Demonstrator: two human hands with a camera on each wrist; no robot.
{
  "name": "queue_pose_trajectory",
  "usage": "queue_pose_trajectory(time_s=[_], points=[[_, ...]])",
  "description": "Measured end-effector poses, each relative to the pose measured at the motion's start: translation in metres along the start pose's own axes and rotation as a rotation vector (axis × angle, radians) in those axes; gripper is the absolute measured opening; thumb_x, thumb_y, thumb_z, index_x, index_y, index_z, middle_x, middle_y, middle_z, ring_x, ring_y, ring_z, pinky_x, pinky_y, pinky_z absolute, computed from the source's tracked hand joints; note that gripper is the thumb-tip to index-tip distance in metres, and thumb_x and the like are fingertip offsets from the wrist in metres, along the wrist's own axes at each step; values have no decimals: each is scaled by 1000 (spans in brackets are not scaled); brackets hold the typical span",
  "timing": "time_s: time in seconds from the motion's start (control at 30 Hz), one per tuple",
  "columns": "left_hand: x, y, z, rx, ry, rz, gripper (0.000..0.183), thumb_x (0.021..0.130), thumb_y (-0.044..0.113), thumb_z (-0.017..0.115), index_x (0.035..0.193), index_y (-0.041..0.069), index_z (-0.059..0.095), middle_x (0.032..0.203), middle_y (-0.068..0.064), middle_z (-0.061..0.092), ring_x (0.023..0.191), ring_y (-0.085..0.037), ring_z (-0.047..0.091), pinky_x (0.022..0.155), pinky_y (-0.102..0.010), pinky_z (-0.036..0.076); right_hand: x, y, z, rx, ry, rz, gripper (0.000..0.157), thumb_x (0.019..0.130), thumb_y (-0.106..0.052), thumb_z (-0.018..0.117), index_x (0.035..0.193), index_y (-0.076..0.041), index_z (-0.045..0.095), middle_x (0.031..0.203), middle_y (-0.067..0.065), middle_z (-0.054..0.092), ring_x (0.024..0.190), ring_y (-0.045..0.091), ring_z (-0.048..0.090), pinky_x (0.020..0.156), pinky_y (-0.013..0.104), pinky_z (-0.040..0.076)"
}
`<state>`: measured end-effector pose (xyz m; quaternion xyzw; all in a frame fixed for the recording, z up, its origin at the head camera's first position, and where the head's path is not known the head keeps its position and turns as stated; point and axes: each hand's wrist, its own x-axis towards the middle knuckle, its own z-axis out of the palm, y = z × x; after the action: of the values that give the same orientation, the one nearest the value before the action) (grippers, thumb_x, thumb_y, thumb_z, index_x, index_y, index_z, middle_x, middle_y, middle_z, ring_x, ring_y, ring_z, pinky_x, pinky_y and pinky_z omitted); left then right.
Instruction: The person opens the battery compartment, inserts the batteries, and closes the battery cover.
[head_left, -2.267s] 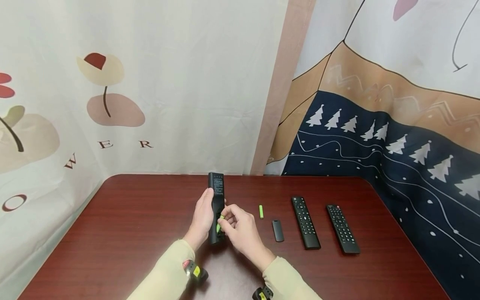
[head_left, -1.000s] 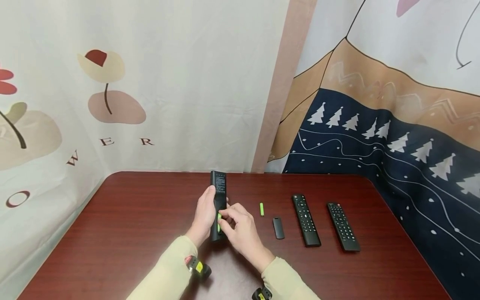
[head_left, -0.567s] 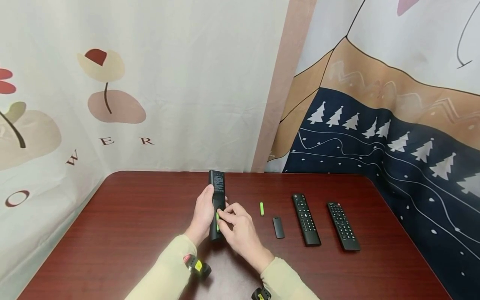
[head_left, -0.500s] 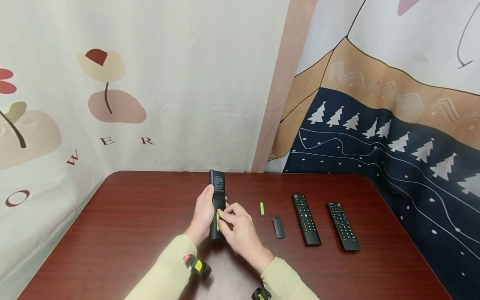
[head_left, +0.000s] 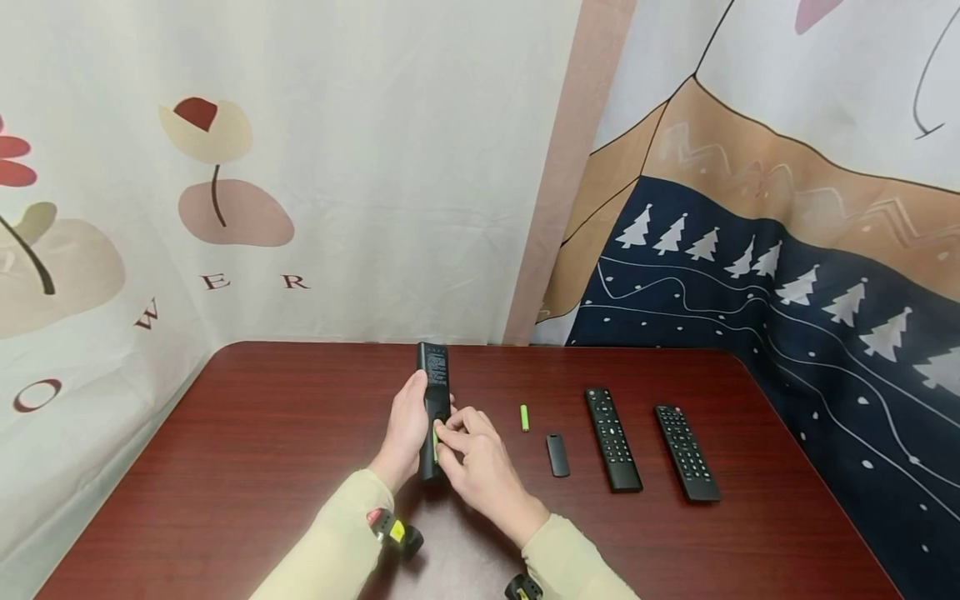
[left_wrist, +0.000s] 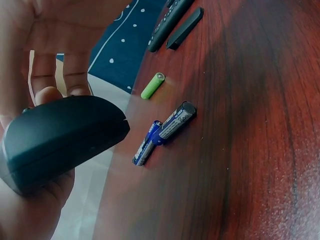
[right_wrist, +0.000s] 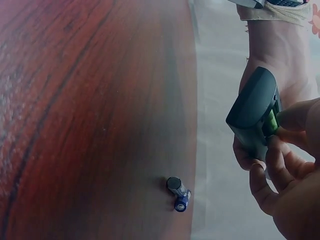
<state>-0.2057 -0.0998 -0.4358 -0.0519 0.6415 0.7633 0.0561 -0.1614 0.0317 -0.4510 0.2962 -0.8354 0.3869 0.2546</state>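
Note:
My left hand (head_left: 405, 429) grips a black remote control (head_left: 435, 367) with its labelled back facing up. A green battery (head_left: 435, 446) lies in the uncovered battery compartment near the remote's lower end. The thumb and forefinger of my right hand (head_left: 483, 471) are on that battery; in the right wrist view the green battery (right_wrist: 272, 122) shows partly between remote and fingers. The left wrist view has the remote's end (left_wrist: 65, 135) in the left palm. Another green battery (head_left: 524, 418) lies on the table to the right, close to a small black battery cover (head_left: 557, 455).
Two more black remotes (head_left: 612, 442) lie face up on the right of the dark red table (head_left: 247, 467). Two blue batteries (left_wrist: 172, 122) lie touching on the table in the left wrist view, hidden in the head view. Printed curtains (head_left: 390, 167) stand behind the table.
The green battery under my right fingers has gone from standing tilted at the compartment to lying down in it. My left hand keeps its hold of the remote almost in place.

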Motion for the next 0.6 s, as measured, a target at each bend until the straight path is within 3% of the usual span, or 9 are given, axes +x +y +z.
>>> queue_pose_trajectory(time_s=[0.37, 0.6], points=[[1, -4, -3, 22, -5, -9, 55, 105, 47, 23, 143, 11, 38, 113, -24, 52, 77, -18, 62, 65, -32, 54, -2, 9, -3, 52, -58, 49, 29, 84, -2, 67, 113, -5, 72, 96, -1, 59, 80, 7, 52, 64, 15, 45], [3, -8, -4, 9, 8, 3, 52, 105, 46, 23, 138, 9, 41, 110, -25, 54, 84, -27, 64, 66, -34, 54, -3, 14, -10, 37, -85, 97, 22, 85, -3, 67, 104, -10, 75, 95, -3, 58, 78, 6, 53, 66, 18, 47]])
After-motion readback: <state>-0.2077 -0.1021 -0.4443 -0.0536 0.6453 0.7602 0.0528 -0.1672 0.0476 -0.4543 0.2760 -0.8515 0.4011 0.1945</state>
